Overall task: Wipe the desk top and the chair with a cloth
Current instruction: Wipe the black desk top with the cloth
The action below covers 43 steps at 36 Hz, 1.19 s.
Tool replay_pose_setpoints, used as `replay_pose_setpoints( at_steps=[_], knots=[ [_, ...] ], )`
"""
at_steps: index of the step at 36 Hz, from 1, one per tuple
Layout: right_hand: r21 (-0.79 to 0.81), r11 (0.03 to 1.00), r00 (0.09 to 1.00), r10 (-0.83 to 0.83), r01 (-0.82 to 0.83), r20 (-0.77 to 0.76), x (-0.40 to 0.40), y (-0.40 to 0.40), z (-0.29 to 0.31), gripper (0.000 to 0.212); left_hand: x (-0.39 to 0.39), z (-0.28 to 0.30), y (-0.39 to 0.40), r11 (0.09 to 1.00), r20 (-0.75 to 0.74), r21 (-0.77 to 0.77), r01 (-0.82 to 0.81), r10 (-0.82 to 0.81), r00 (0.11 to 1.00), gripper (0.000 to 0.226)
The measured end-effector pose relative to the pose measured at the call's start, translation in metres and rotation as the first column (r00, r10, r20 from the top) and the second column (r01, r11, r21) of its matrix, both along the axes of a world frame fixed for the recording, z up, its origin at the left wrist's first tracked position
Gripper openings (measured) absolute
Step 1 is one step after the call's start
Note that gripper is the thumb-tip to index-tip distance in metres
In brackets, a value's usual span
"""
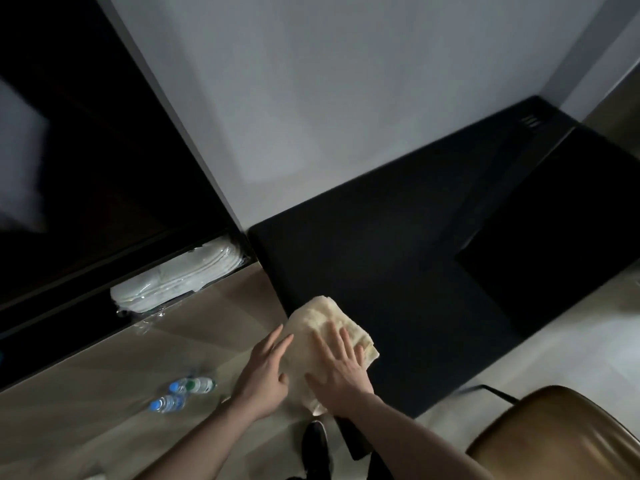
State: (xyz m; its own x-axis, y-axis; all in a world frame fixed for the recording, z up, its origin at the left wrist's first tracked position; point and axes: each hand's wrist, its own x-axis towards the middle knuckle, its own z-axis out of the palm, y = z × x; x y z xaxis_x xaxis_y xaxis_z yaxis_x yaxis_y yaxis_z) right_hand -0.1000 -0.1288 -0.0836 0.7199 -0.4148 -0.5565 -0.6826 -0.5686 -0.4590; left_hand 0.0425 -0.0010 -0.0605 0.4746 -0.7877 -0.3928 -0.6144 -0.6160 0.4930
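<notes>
Cloth (323, 327) on desk (398, 271) corner, under flat spread fingers (341, 341) of right hand (337, 372); left hand (265, 368) open beside.

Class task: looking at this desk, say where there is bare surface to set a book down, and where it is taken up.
Bare: the black desk top from the grey wall forward, right of the cream folded cloth. Taken up: the near left corner, where the left hand and right hand press flat on the cloth. The brown leather chair stands near right.
</notes>
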Motion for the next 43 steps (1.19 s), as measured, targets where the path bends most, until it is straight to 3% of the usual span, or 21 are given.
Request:
replay_pose_setpoints(
  at_steps=[3, 6, 15, 22, 31, 43],
  knots=[
    [-0.059, 0.994, 0.995, -0.094, 0.097, 0.039, -0.034, -0.027, 0.004, 0.081, -0.014, -0.007, -0.019, 0.991, -0.008, 0.034, 0.130, -0.130, 0.991, 0.079],
    [-0.139, 0.974, 0.982, -0.186, 0.179, -0.037, -0.075, -0.059, 0.000, 0.079, -0.028, -0.018, -0.034, 0.949, -0.019, 0.193, 0.249, -0.250, 0.968, 0.085],
    [-0.183, 0.944, 0.948, -0.297, 0.274, -0.114, -0.146, -0.133, -0.003, 0.080, -0.046, -0.033, -0.070, 0.882, 0.038, 0.391, 0.263, -0.300, 0.953, 0.086],
    [-0.159, 0.972, 0.971, -0.193, 0.170, -0.140, -0.158, -0.178, -0.019, 0.080, -0.053, -0.049, -0.095, 0.885, 0.033, 0.423, 0.196, -0.231, 0.972, 0.082],
    [-0.170, 0.985, 0.987, -0.024, -0.003, -0.160, -0.168, -0.202, -0.030, 0.086, -0.071, -0.041, -0.139, 0.850, -0.029, 0.520, 0.079, -0.074, 0.997, 0.101],
    [-0.222, 0.973, 0.991, -0.083, 0.059, -0.102, -0.176, -0.221, -0.028, 0.080, -0.071, -0.040, -0.149, 0.893, -0.059, 0.449, 0.027, -0.001, 0.998, 0.095]
  ],
)
